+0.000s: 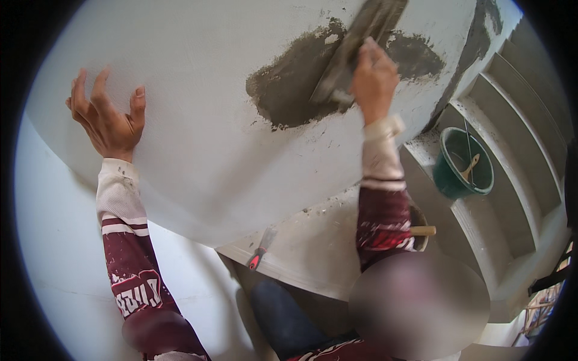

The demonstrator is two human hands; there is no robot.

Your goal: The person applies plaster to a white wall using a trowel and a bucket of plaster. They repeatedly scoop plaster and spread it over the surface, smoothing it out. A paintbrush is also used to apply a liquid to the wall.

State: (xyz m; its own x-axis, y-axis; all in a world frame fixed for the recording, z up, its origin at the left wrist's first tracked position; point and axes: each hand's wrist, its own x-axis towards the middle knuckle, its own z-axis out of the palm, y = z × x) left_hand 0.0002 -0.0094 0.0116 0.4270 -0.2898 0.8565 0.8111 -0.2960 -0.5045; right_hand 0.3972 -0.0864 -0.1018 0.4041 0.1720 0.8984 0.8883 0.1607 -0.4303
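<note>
My left hand (111,114) is pressed to a pale wall (198,90), its fingers spread and nothing in them. Farther right, my right hand (376,84) grips a plastering trowel (344,63) whose long flat blade lies against the wall, slanting up to the right. My fingers hide most of its handle. Around and under the blade spreads a rough-edged patch of wet grey mortar (286,84), with more grey mortar to the right of the trowel. The trowel is slightly smeared by motion.
Curved steps (512,120) rise at the right. On one stands a green bucket (451,174) with a brush (470,168) in it. A putty knife (262,249) with a red and black handle lies on the ledge below. A wooden handle (423,230) sticks out beside my right forearm.
</note>
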